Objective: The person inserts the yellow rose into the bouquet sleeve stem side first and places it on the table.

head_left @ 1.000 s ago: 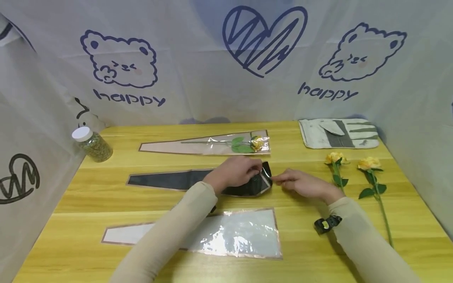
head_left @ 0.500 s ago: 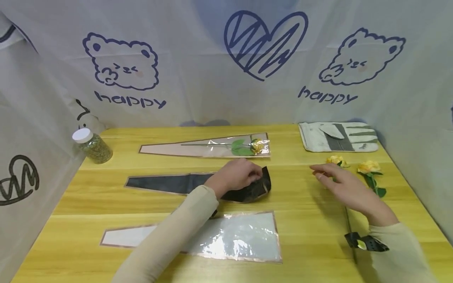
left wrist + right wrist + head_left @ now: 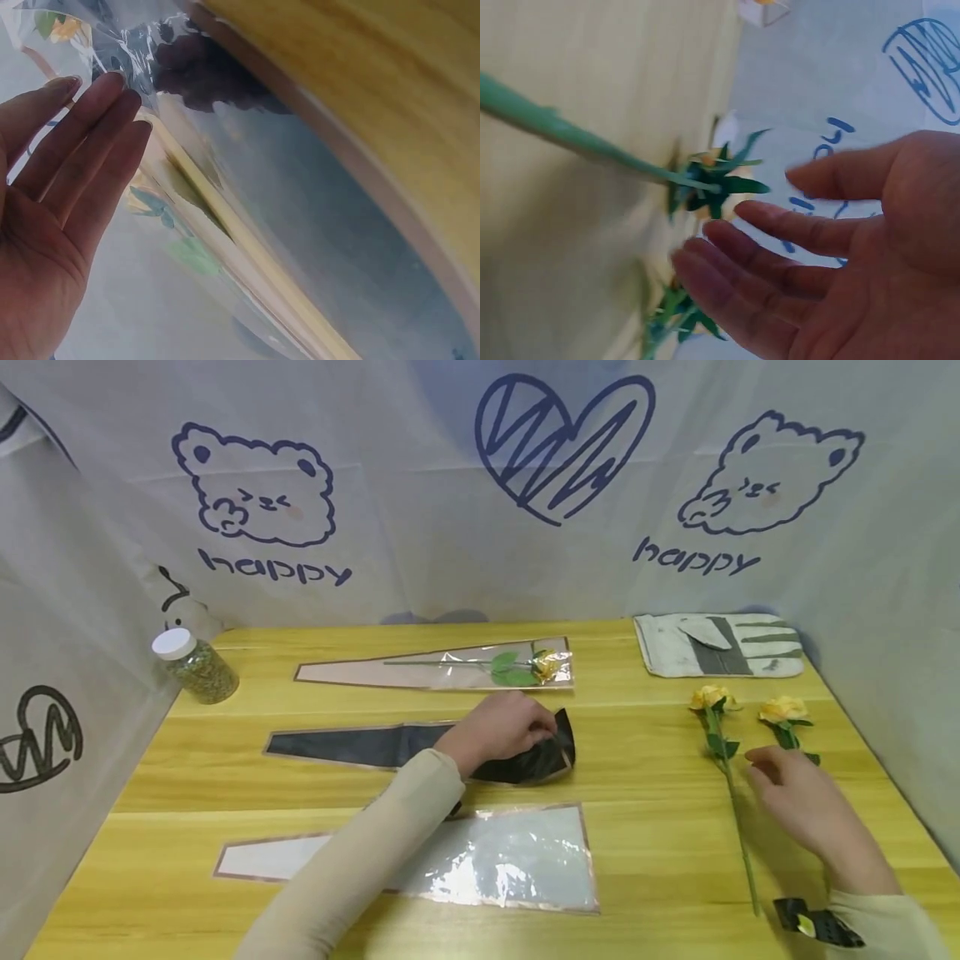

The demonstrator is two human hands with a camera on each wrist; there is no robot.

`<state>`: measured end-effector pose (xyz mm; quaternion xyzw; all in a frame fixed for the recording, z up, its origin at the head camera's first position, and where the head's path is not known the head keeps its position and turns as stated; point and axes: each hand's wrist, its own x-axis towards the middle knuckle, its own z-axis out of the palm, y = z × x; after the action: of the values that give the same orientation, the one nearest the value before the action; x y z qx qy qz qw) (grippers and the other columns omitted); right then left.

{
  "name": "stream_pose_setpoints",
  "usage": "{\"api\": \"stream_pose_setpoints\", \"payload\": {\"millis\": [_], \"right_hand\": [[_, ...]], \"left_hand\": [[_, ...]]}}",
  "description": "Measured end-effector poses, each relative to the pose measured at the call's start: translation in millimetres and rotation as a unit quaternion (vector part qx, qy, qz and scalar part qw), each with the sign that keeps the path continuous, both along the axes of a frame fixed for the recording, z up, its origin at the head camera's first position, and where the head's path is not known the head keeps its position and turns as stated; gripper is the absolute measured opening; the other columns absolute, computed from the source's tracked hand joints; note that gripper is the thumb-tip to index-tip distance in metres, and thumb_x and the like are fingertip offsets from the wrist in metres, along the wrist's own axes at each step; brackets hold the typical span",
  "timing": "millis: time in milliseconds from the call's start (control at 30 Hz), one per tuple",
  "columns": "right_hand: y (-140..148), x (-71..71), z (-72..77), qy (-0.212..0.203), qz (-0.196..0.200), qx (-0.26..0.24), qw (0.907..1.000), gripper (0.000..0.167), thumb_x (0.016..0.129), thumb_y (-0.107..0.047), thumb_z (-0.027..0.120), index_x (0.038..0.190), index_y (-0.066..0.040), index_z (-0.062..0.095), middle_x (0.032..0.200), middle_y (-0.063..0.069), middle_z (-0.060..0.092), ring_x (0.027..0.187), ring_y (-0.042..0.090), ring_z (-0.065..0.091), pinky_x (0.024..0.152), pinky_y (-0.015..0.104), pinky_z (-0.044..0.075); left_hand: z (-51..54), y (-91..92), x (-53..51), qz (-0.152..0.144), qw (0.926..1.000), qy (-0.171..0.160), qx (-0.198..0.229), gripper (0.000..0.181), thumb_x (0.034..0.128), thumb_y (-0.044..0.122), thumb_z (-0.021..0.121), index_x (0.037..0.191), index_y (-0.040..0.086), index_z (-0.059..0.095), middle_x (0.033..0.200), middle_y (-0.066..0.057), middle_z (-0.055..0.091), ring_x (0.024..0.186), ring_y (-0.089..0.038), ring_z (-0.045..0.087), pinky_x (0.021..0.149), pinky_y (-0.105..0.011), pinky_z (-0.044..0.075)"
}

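Observation:
A long tapered black flower sleeve (image 3: 337,747) lies across the middle of the table. At its wide right end, which is lifted, my left hand (image 3: 504,727) pinches the film edge between thumb and fingertips. The left wrist view shows clear film (image 3: 135,56) at those fingertips. To the right lie two yellow artificial roses with green stems: a nearer-left rose (image 3: 735,810) and a right rose (image 3: 784,710). Over the right rose's stem hovers my right hand (image 3: 810,806), fingers loosely bent and holding nothing; it hides much of that stem.
A pinkish clear sleeve (image 3: 345,672) with a yellow rose inside lies at the back. A whitish sleeve (image 3: 517,860) lies in front, partly under the left forearm. A white-lidded jar (image 3: 202,672) stands back left, and white-grey gloves (image 3: 716,645) lie back right.
My right hand has left the black sleeve's opening and moved right, past the first rose to the second. My left hand stays at the sleeve's edge.

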<state>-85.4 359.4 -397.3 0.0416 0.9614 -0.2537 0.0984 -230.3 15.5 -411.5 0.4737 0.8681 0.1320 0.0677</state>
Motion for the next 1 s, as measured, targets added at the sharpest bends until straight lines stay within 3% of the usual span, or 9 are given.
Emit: {"api": "stream_pose_setpoints", "payload": {"millis": [133, 233, 433, 567, 800, 1000], "right_hand": [[2, 1.8, -7.7, -0.084, -0.02, -0.023, 0.996, 0.068, 0.104, -0.042, 0.044, 0.13, 0.02, 0.043, 0.106, 0.027, 0.063, 0.084, 0.03, 0.066, 0.073, 0.052, 0.051], [2, 2.1, -11.2, -0.12, -0.022, -0.023, 0.9923, 0.074, 0.103, -0.049, 0.044, 0.126, 0.021, 0.046, 0.095, 0.018, 0.068, 0.072, 0.02, 0.067, 0.071, 0.051, 0.052], [0, -1.8, -16.7, -0.123, 0.005, -0.03, 0.9919, 0.041, 0.103, -0.032, 0.049, 0.107, 0.009, 0.055, 0.073, 0.005, 0.06, 0.06, 0.02, 0.06, 0.057, 0.038, 0.051], [0, -5.9, -17.9, -0.118, 0.02, -0.029, 0.9924, 0.02, 0.102, -0.014, 0.05, 0.099, 0.005, 0.055, 0.071, 0.005, 0.057, 0.06, 0.019, 0.058, 0.056, 0.037, 0.05], [4, -12.3, -14.9, -0.126, 0.006, -0.04, 0.9911, 0.019, 0.097, -0.008, 0.053, 0.095, 0.007, 0.063, 0.073, 0.005, 0.063, 0.062, 0.019, 0.065, 0.059, 0.036, 0.055], [5, -11.5, -21.2, -0.132, -0.035, -0.118, 0.9836, 0.021, 0.096, -0.004, 0.053, 0.101, 0.014, 0.06, 0.076, 0.01, 0.063, 0.061, 0.023, 0.066, 0.057, 0.037, 0.057]], "left_hand": [[-1.1, 0.1, 1.0, 0.004, 1.0, -0.006, -0.005, 0.016, 0.098, 0.018, 0.062, 0.106, 0.018, 0.076, 0.103, 0.005, 0.072, 0.093, -0.011, 0.065, 0.084, -0.028, 0.051], [-3.4, -0.7, 0.9, 0.002, 1.0, -0.01, -0.002, 0.016, 0.0981, 0.019, 0.062, 0.107, 0.018, 0.076, 0.103, 0.005, 0.072, 0.092, -0.011, 0.065, 0.084, -0.028, 0.051], [-4.8, -1.3, -1.5, -0.003, 0.9998, -0.008, 0.016, 0.013, 0.0972, 0.017, 0.063, 0.102, 0.017, 0.076, 0.097, 0.005, 0.071, 0.085, -0.01, 0.064, 0.08, -0.029, 0.051], [-4.3, -2.0, -1.7, 0.002, 0.9998, -0.01, 0.014, 0.015, 0.0974, 0.017, 0.063, 0.105, 0.017, 0.075, 0.099, 0.005, 0.071, 0.087, -0.01, 0.065, 0.081, -0.029, 0.051], [-1.9, -0.4, -3.3, 0.01, 0.9999, -0.011, 0.006, 0.016, 0.098, 0.017, 0.062, 0.107, 0.016, 0.075, 0.1, 0.004, 0.071, 0.089, -0.013, 0.065, 0.082, -0.03, 0.051], [-3.3, -1.1, -1.6, 0.007, 0.9999, -0.011, 0.0, 0.016, 0.0988, 0.018, 0.061, 0.106, 0.016, 0.074, 0.1, 0.003, 0.071, 0.088, -0.012, 0.065, 0.082, -0.029, 0.051]]}}
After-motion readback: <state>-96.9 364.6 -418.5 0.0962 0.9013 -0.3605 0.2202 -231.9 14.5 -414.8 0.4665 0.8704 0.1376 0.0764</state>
